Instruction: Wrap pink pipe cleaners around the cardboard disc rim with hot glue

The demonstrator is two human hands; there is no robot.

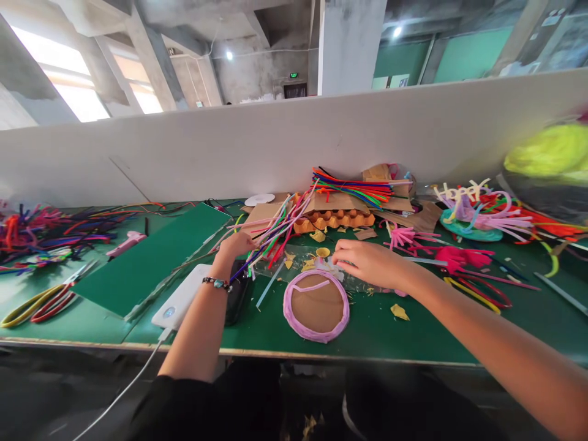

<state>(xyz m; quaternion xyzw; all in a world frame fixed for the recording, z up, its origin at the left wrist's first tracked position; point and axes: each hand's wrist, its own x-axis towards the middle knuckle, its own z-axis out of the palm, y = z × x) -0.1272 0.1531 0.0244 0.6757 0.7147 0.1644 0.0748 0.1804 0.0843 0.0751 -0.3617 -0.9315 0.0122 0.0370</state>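
My left hand [236,245] is closed at the left side of a loose bundle of mixed-colour pipe cleaners [294,214], its fingertips curled against several of them. My right hand [361,260] hovers over the scraps right of centre, fingers stretched and a little apart, with nothing visible in them. Below and between both hands lies a round brown cardboard disc [319,309] edged with a lilac fuzzy ring [288,306]. One short lilac strip [312,286] crosses the upper part of the disc. Yellow paper-like scraps [399,312] are scattered around it.
A white power bank [181,297] with a cable and a black phone-like object [235,309] sit by my left forearm. Scissors [59,294] and a green board [151,260] lie left. Behind are an orange egg tray [340,219] and pipe cleaner bundles [358,187]; a decorated piece [475,220] stands right.
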